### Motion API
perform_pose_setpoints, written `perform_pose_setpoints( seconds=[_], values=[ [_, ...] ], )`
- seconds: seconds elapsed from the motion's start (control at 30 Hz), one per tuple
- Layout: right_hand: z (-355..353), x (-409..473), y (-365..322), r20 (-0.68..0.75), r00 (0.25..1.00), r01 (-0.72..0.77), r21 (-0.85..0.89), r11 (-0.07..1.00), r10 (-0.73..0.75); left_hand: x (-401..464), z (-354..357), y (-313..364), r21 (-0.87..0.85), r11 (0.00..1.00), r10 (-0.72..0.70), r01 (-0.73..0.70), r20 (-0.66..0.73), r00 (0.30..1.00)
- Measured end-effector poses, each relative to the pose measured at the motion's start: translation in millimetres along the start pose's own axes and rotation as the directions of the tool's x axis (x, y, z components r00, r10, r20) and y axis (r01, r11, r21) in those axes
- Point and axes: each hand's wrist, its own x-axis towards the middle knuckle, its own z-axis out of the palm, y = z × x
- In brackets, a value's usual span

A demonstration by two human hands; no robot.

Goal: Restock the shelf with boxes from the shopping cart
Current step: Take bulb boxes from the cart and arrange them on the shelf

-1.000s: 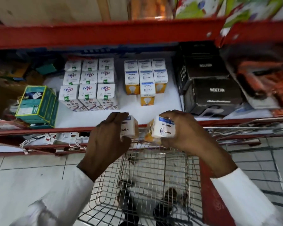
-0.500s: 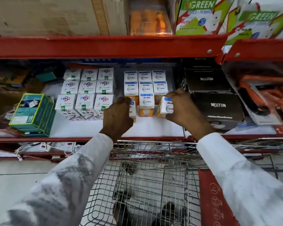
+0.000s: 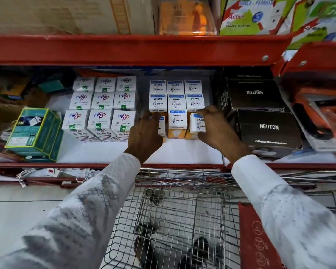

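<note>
On the white shelf (image 3: 182,154) stands a block of white, blue and orange Wipro Garnet bulb boxes (image 3: 176,102). My left hand (image 3: 145,133) grips one such box (image 3: 162,126) at the left end of the front row; the hand hides most of it. My right hand (image 3: 213,127) grips another box (image 3: 198,126) at the right end of that row, tilted slightly. A third front-row box (image 3: 176,123) stands between the two. The wire shopping cart (image 3: 175,220) sits below the shelf edge, and I see no boxes in its basket.
White Nippo boxes (image 3: 101,111) fill the shelf left of the Wipro block. Green boxes (image 3: 35,133) stand at the far left. Black Neuton boxes (image 3: 264,117) crowd the right, with orange packaged tools (image 3: 318,115) beyond. A red shelf beam (image 3: 136,49) runs overhead.
Both hands carried their boxes up from above the cart onto the shelf. They now rest in the front row on either side of the middle box.
</note>
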Motion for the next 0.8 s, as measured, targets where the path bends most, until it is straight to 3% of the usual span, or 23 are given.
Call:
perform_pose_setpoints(
  seconds=[0.2,0.47,0.57,0.63,0.7,0.73,0.77,0.8],
  values=[
    [15.7,-3.9,3.4,-0.098,0.995,0.03,0.086,0.996,-0.022,-0.7,5.4,-0.9,-0.03,0.999,0.017,-0.019,-0.054,0.998],
    [15.6,-26.3,-1.7,-0.17,0.985,0.009,0.17,0.985,0.021,-10.3,7.5,-9.3,-0.066,0.998,0.023,-0.025,-0.024,0.999],
    [20.6,-45.7,-9.5,-0.274,0.955,-0.032,0.288,0.957,0.115,-36.6,0.1,-10.1,-0.093,0.992,0.066,-0.083,-0.177,0.982],
    [32.3,-62.3,-17.3,-0.319,0.921,-0.078,0.413,0.907,0.225,-60.3,2.2,-11.1,-0.227,0.972,-0.011,-0.054,-0.276,0.961],
    [43.9,-75.9,-26.1,-0.252,0.887,-0.17,0.602,0.781,0.387,-78.2,13.9,-11.1,-0.46,0.885,-0.2,0.078,-0.224,0.954],
    [48.9,-78.8,-29.0,-0.175,0.861,-0.236,0.694,0.68,0.477,-81.7,20.9,-10.7,-0.586,0.789,-0.308,0.182,-0.121,0.944],
    [53.5,-78.9,-31.3,-0.064,0.825,-0.317,0.771,0.553,0.562,-82.3,27.3,-10.6,-0.712,0.637,-0.408,0.297,0.016,0.913],
    [56.6,-76.9,-32.8,0.055,0.779,-0.378,0.836,0.398,0.625,-79.3,30.5,-10.1,-0.812,0.418,-0.488,0.407,0.177,0.855]
  ],
)
